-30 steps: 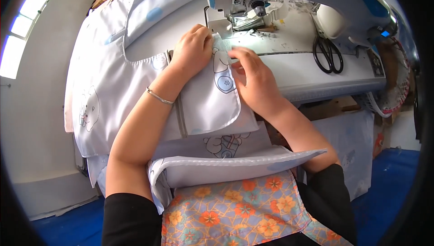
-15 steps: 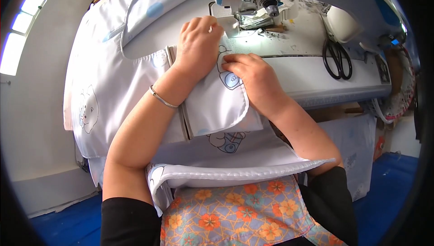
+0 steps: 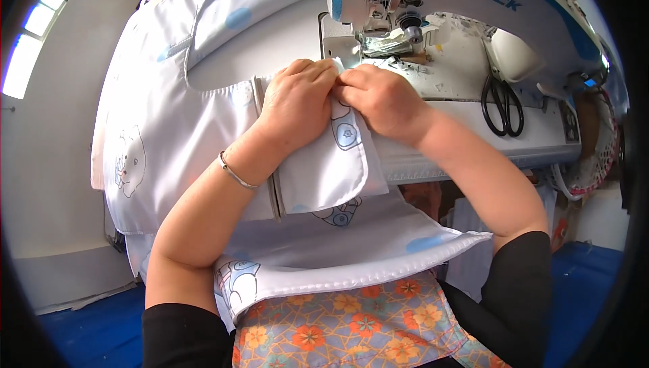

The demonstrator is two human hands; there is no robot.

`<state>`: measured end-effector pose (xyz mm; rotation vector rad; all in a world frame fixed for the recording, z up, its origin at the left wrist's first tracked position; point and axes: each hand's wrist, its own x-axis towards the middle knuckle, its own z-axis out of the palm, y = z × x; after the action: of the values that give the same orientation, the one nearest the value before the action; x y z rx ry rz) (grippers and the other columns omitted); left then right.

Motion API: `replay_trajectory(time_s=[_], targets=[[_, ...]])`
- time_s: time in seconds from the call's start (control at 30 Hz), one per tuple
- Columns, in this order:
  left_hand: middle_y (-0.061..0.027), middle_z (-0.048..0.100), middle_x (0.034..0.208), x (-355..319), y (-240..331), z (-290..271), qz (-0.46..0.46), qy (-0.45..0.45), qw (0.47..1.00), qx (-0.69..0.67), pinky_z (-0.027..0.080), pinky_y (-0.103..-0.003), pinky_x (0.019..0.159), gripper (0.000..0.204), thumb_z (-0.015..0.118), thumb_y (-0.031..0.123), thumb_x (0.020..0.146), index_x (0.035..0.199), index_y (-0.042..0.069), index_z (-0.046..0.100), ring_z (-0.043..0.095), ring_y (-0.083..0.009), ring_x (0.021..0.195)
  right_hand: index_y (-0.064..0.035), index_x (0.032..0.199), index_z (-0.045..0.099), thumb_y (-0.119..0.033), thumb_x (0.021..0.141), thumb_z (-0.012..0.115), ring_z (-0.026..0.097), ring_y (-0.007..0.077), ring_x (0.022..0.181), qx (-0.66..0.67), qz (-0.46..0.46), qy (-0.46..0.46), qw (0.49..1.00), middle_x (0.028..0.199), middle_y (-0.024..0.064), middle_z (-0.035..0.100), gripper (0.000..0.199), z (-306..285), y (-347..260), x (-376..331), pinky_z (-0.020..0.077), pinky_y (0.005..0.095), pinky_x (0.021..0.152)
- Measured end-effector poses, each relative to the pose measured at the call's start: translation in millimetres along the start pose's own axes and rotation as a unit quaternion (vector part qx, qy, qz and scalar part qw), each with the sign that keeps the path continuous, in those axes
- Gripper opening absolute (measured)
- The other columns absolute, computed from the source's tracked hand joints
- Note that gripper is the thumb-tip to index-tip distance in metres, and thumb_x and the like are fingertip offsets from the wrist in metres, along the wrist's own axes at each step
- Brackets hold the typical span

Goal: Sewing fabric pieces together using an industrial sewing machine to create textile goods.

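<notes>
White printed fabric (image 3: pixel 203 131) with blue motifs spreads across the sewing table and hangs down over my lap. My left hand (image 3: pixel 301 101) is closed on the upper edge of a stitched fabric flap (image 3: pixel 318 179), just right of a grey zipper (image 3: pixel 276 195). Close against it, my right hand (image 3: pixel 385 101) pinches the same flap at its top right corner. The fingertips of both hands nearly meet there, and partly hide the edge they grip. Just beyond my hands stands the sewing machine (image 3: pixel 378 23), its needle area above a metal plate.
Black-handled scissors (image 3: pixel 501 108) lie on the machine bed at the right. Thread scraps and small loose bits (image 3: pixel 412 64) litter the bed behind the needle. A pink-and-white basket (image 3: pixel 598 165) is at the far right. A floral apron (image 3: pixel 351 327) covers my lap.
My right hand has moved up to the flap's top corner beside my left hand. My left hand has come down slightly, and its fingers have drawn in toward the right hand.
</notes>
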<state>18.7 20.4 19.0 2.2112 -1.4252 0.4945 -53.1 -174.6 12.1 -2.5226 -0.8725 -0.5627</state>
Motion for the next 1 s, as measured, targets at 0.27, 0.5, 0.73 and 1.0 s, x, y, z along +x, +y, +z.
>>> replay_trajectory(time_s=[0.27, 0.5, 0.73, 1.0], targets=[[-0.0106, 0.069, 0.109, 25, 13, 13, 0.004, 0.002, 1.000, -0.022, 0.051, -0.041, 0.088, 0.028, 0.062, 0.007, 0.074, 0.101, 0.003, 0.067, 0.064, -0.0294, 0.101, -0.0019, 0.096, 0.071, -0.006, 0.084, 0.065, 0.070, 0.0247, 0.089, -0.077, 0.060, 0.046, 0.994, 0.099, 0.0103, 0.072, 0.014, -14, -3, -17, 0.0578, 0.0340, 0.077], [-0.0117, 0.067, 0.107, 36, 13, 18, -0.006, -0.015, 0.999, -0.030, 0.051, -0.042, 0.089, 0.031, 0.061, 0.008, 0.075, 0.104, 0.003, 0.067, 0.062, -0.0301, 0.102, -0.0026, 0.095, 0.071, -0.006, 0.083, 0.066, 0.070, 0.0249, 0.088, -0.099, 0.075, 0.035, 0.992, 0.096, 0.0092, 0.071, 0.014, -20, 0, -19, 0.0578, 0.0338, 0.076], [-0.0116, 0.064, 0.097, 44, 9, 17, 0.002, -0.032, 0.998, -0.058, 0.053, -0.044, 0.084, 0.026, 0.062, 0.007, 0.076, 0.100, 0.004, 0.067, 0.063, -0.0325, 0.093, -0.0034, 0.092, 0.071, -0.008, 0.082, 0.067, 0.068, 0.0236, 0.083, -0.110, 0.054, 0.046, 0.991, 0.090, 0.0077, 0.069, 0.012, -19, 11, -21, 0.0566, 0.0348, 0.072], [-0.0196, 0.066, 0.118, 6, 25, -42, -0.011, -0.142, 0.986, -0.090, 0.047, -0.048, 0.102, 0.032, 0.070, 0.016, 0.079, 0.107, 0.001, 0.069, 0.063, -0.0384, 0.109, -0.0070, 0.101, 0.072, -0.009, 0.083, 0.064, 0.066, 0.0228, 0.092, -0.120, 0.083, 0.061, 0.987, 0.098, 0.0043, 0.068, 0.020, -10, 22, -16, 0.0558, 0.0338, 0.081]])
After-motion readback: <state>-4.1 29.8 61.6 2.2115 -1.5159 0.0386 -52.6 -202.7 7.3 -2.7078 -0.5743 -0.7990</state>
